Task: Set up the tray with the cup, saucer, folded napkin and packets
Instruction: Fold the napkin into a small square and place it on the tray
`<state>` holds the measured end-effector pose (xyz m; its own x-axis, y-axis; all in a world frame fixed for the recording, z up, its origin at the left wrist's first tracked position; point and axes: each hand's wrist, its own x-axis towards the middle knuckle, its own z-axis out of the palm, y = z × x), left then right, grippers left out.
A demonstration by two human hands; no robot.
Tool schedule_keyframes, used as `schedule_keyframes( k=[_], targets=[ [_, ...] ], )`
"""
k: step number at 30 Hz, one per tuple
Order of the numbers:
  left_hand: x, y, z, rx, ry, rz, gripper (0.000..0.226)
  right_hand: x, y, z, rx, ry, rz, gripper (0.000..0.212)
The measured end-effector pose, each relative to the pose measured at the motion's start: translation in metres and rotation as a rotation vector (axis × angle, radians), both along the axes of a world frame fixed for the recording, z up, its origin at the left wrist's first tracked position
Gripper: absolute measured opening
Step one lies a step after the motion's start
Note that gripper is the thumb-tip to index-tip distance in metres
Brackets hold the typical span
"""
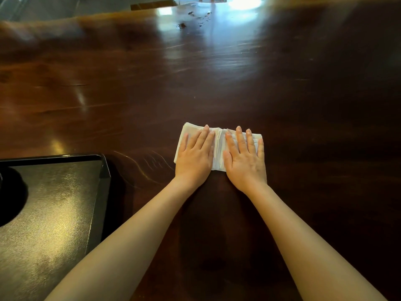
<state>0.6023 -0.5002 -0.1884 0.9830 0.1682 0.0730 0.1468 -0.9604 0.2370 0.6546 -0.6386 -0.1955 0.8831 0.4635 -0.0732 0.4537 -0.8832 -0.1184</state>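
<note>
A white folded napkin lies on the dark wooden table, right of centre. My left hand presses flat on its left half, fingers straight. Beside it, my right hand lies flat on the right half. A crease shows between the two hands. At the lower left stands a black tray, apart from the napkin. A dark round shape, partly cut off, sits on the tray's left side; I cannot tell what it is. No cup or packets show.
The wide table stretches far ahead, with bright glare near its far edge. The tray's right rim stands about a hand's width left of the napkin.
</note>
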Motion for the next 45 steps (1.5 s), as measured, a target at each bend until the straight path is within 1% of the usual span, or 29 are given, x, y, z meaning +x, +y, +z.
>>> schedule_keyframes(
  k=[4, 7, 9, 10, 12, 13, 15, 16, 17, 18, 19, 20, 21, 22, 23, 25, 31, 34, 36, 38, 40, 41, 42, 44, 45],
  targets=[
    [-0.009, 0.010, 0.002, 0.026, 0.110, -0.095, 0.049, -0.034, 0.007, 0.006, 0.051, 0.034, -0.161, 0.057],
    [-0.015, 0.023, 0.010, -0.007, 0.203, -0.190, 0.048, -0.067, 0.018, 0.012, 0.064, 0.094, -0.306, 0.059],
    [-0.015, 0.027, 0.020, -0.046, 0.242, -0.233, 0.048, -0.084, 0.025, 0.019, 0.058, 0.139, -0.338, 0.062],
    [-0.015, 0.026, 0.025, -0.077, 0.238, -0.239, 0.048, -0.090, 0.026, 0.024, 0.056, 0.153, -0.335, 0.064],
    [-0.021, 0.021, 0.035, -0.166, 0.157, -0.186, 0.047, -0.095, 0.021, 0.035, 0.091, 0.172, -0.338, 0.060],
    [-0.028, 0.018, 0.038, -0.205, 0.092, -0.118, 0.046, -0.094, 0.015, 0.040, 0.128, 0.176, -0.357, 0.057],
    [-0.047, 0.005, 0.038, -0.209, -0.033, 0.064, 0.043, -0.086, 0.001, 0.048, 0.226, 0.154, -0.378, 0.051],
    [-0.057, -0.004, 0.036, -0.190, -0.072, 0.145, 0.043, -0.079, -0.005, 0.051, 0.283, 0.127, -0.337, 0.049],
    [-0.066, -0.015, 0.033, -0.179, -0.086, 0.200, 0.043, -0.070, -0.008, 0.053, 0.334, 0.105, -0.242, 0.049],
    [-0.073, -0.024, 0.029, -0.173, -0.073, 0.229, 0.046, -0.061, -0.007, 0.054, 0.358, 0.106, -0.103, 0.049],
    [-0.078, -0.032, 0.025, -0.164, -0.031, 0.237, 0.049, -0.052, -0.004, 0.052, 0.336, 0.130, 0.057, 0.049],
    [-0.081, -0.037, 0.019, -0.145, 0.022, 0.235, 0.052, -0.045, -0.001, 0.048, 0.265, 0.159, 0.208, 0.050],
    [-0.082, -0.040, 0.013, -0.113, 0.067, 0.230, 0.054, -0.039, 0.001, 0.043, 0.168, 0.181, 0.325, 0.051],
    [-0.083, -0.040, 0.007, -0.079, 0.092, 0.224, 0.055, -0.035, -0.001, 0.035, 0.075, 0.188, 0.397, 0.052],
    [-0.084, -0.038, 0.003, -0.054, 0.105, 0.215, 0.056, -0.032, -0.004, 0.028, 0.012, 0.183, 0.429, 0.052],
    [-0.085, -0.031, 0.000, -0.029, 0.119, 0.169, 0.055, -0.033, -0.013, 0.020, -0.009, 0.168, 0.419, 0.054],
    [-0.089, 0.001, 0.003, -0.029, 0.164, -0.063, 0.051, -0.071, -0.017, 0.014, 0.053, 0.191, 0.282, 0.058],
    [-0.091, 0.015, 0.005, -0.079, 0.163, -0.152, 0.049, -0.081, -0.019, 0.016, 0.122, 0.218, 0.256, 0.057],
    [-0.091, 0.017, 0.009, -0.134, 0.109, -0.167, 0.050, -0.075, -0.025, 0.020, 0.205, 0.291, 0.271, 0.058],
    [-0.096, 0.012, 0.014, -0.200, -0.005, -0.150, 0.049, -0.068, -0.033, 0.026, 0.268, 0.407, 0.313, 0.062],
    [-0.104, 0.002, 0.018, -0.305, -0.073, -0.169, 0.051, -0.062, -0.040, 0.033, 0.240, 0.484, 0.398, 0.073],
    [-0.111, -0.003, 0.019, -0.345, -0.049, -0.201, 0.056, -0.060, -0.043, 0.036, 0.191, 0.491, 0.447, 0.083],
    [-0.117, -0.006, 0.019, -0.343, 0.004, -0.242, 0.063, -0.057, -0.045, 0.038, 0.130, 0.477, 0.495, 0.094],
    [-0.128, -0.003, 0.018, -0.220, 0.130, -0.311, 0.083, -0.053, -0.046, 0.040, -0.003, 0.423, 0.580, 0.114],
    [-0.131, 0.002, 0.018, -0.145, 0.187, -0.340, 0.091, -0.051, -0.047, 0.040, -0.058, 0.407, 0.610, 0.119]
  ],
)
